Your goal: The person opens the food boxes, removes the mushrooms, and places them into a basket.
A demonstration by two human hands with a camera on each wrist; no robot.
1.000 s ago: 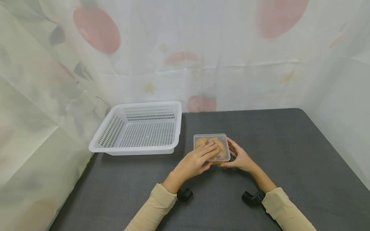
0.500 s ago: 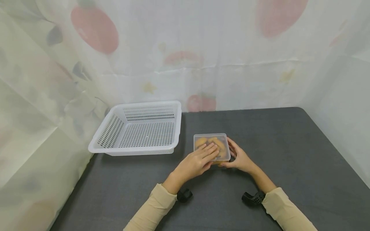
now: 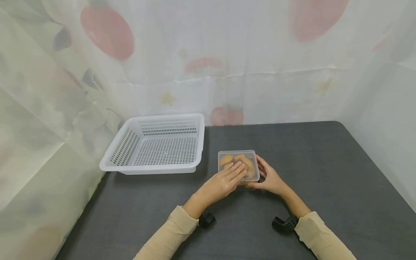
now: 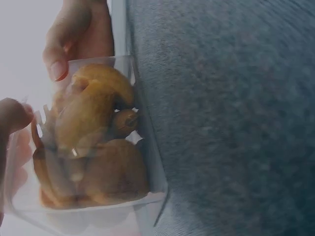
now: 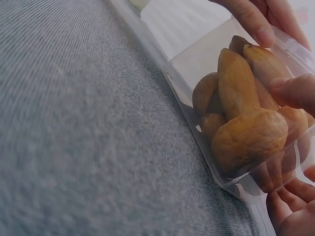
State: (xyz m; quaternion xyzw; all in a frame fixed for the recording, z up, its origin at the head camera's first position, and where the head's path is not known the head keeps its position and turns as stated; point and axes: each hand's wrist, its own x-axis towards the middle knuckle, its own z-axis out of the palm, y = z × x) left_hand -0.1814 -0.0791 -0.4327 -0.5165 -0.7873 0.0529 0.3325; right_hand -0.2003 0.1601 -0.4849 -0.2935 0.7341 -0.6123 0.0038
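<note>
A square clear plastic food box (image 3: 238,153) with its lid on stands on the dark table. Brownish-yellow mushrooms (image 5: 246,140) show through its walls, several of them packed together. On the lid, near its front left, rests my left hand (image 3: 222,181), the fingers straight and laid across the top. My right hand (image 3: 270,179) holds the box's right side, thumb at the front corner and fingers behind along the side wall. In the left wrist view the right hand (image 4: 81,37) shows beyond the box. The palms and the box's underside are hidden.
A white perforated plastic basket (image 3: 195,167) stands at the back left of the dark grey table (image 3: 308,155), with nothing in it. A printed curtain (image 3: 260,90) hangs behind the table and along its left. A pale wall closes off the right side.
The fingers of my left hand have flattened and straightened a little on the lid. The right hand keeps its hold, and the box has stayed in place.
</note>
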